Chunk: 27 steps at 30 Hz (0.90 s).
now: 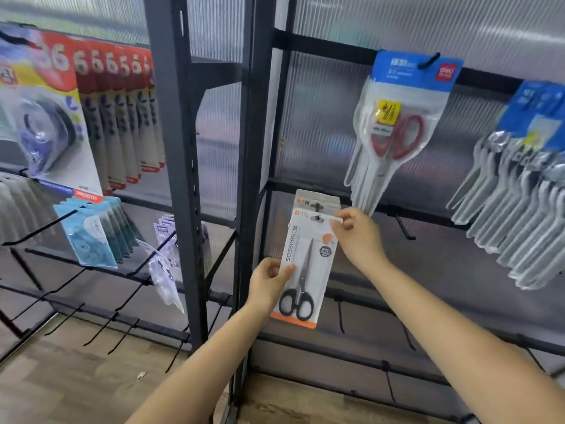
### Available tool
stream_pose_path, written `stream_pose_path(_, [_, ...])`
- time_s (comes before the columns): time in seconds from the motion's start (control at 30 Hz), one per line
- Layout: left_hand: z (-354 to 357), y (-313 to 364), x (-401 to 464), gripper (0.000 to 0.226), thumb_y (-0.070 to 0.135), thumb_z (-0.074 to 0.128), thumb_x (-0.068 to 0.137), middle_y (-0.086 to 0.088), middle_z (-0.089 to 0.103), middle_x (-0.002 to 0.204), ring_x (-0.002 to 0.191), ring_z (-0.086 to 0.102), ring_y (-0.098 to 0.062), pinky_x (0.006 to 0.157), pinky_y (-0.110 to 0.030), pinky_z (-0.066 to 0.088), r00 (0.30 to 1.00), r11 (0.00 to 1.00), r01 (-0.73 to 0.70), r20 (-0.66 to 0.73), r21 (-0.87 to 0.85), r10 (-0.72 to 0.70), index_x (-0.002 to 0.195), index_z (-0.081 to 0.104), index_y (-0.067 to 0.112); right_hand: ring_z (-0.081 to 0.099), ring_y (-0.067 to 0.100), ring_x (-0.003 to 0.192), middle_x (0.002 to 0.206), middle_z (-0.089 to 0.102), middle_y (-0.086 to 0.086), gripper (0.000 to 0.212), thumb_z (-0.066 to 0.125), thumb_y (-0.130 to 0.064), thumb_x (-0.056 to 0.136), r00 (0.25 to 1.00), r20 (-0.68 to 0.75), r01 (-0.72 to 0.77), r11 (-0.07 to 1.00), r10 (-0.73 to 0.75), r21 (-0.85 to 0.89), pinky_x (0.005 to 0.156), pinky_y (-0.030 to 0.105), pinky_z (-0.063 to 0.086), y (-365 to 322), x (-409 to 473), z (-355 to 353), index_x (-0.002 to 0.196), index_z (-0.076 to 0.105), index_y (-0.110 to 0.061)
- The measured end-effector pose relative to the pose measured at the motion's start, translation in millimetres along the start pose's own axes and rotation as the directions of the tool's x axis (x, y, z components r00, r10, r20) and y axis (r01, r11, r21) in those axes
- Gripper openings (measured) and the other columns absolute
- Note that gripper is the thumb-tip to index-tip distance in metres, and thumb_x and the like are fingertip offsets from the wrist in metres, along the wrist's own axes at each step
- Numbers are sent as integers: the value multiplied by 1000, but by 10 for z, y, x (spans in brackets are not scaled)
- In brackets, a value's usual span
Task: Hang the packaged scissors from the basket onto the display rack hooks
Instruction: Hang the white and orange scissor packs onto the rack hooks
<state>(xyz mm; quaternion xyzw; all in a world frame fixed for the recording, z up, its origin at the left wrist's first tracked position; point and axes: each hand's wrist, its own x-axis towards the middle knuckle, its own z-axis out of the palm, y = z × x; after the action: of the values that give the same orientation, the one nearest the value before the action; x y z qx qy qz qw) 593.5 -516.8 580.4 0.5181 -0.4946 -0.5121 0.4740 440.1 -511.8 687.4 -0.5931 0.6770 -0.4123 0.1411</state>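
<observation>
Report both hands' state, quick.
Left hand: grips the lower left edge of the packaged scissors.
Right hand: pinches the top right corner of the same pack, up by the hook.

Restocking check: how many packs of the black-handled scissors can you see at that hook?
2. One scissors pack is in front, held by the left hand and right hand. A second pack peeks out behind its top. More could be hidden behind.

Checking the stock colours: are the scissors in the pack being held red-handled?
No, the scissors pack held by the left hand and right hand shows black handles; the red-handled scissors hang higher up.
</observation>
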Motion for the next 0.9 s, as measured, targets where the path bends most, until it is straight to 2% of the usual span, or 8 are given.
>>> stream_pose_path(0.13, [57, -63, 105, 8, 19, 63, 89, -1, 68, 87, 79, 63, -12, 65, -15, 50, 999, 1000, -28, -40, -9, 27, 92, 64, 12, 57, -15, 71, 85, 57, -10, 18, 50, -15, 96, 997, 9, 75, 996, -75, -41, 61, 0, 39, 23, -46, 54, 113, 54, -11])
stream_pose_path(0.2, [101, -79, 158, 8, 19, 62, 90, -1, 68, 81, 75, 61, -11, 62, -11, 47, 998, 999, -29, -59, -18, 28, 84, 66, 14, 57, -3, 103, 116, 57, -1, 34, 46, -18, 98, 991, 40, 132, 980, -128, -147, 85, 6, 37, 52, -68, 78, 130, 48, -7])
stream_pose_path(0.27, [154, -77, 198, 17, 18, 61, 91, 2, 66, 76, 71, 58, -7, 57, -7, 44, 996, 999, -46, -80, -27, 43, 73, 62, 17, 35, 14, 134, 146, 36, 3, 46, 42, -19, 99, 985, 103, 163, 949, -140, -270, 102, 16, 25, 84, -75, 112, 143, 34, -7])
stream_pose_path(0.33, [214, -73, 262, 19, 21, 58, 92, 2, 67, 80, 74, 60, -8, 59, -13, 46, 996, 999, -44, -84, -16, 43, 73, 61, 19, 15, 14, 143, 157, 14, 2, 53, 39, -20, 100, 979, 149, 182, 915, -136, -361, 106, 17, 13, 104, -63, 147, 148, 21, -7])
stream_pose_path(0.47, [311, -61, 409, 17, 27, 51, 96, -2, 66, 90, 81, 61, -13, 62, -20, 43, 994, 997, -19, -101, 81, 28, 86, 60, 17, 19, 9, 139, 159, 0, -4, 57, 38, -17, 100, 980, 164, 164, 908, -108, -385, 107, 19, 22, 63, -23, 164, 150, 12, -11])
stream_pose_path(0.63, [339, -25, 518, 42, 38, 50, 95, -4, 62, 122, 109, 60, -20, 92, -40, 51, 994, 990, 43, -103, 133, -29, 129, 54, 14, 5, 16, 145, 159, -6, 0, 64, 40, -15, 98, 986, 150, 127, 895, -69, -428, 111, 25, 20, 64, 34, 219, 151, 4, -12])
stream_pose_path(0.73, [338, 20, 513, 42, 36, 49, 95, -3, 61, 123, 107, 60, -19, 88, -35, 52, 994, 985, 31, -107, 171, -12, 131, 51, 14, 6, 18, 145, 159, -7, 1, 66, 40, -14, 98, 988, 148, 111, 897, -51, -429, 112, 28, 23, 83, 8, 216, 151, 2, -13])
stream_pose_path(0.9, [292, 100, 318, 37, 22, 51, 97, -4, 59, 116, 92, 50, -9, 75, -26, 40, 981, 957, -36, -171, 289, 89, 129, 49, 6, 7, 17, 145, 159, -4, 1, 68, 41, -18, 98, 986, 164, 113, 887, -43, -448, 113, 29, 24, 153, -200, 86, 151, -1, -11])
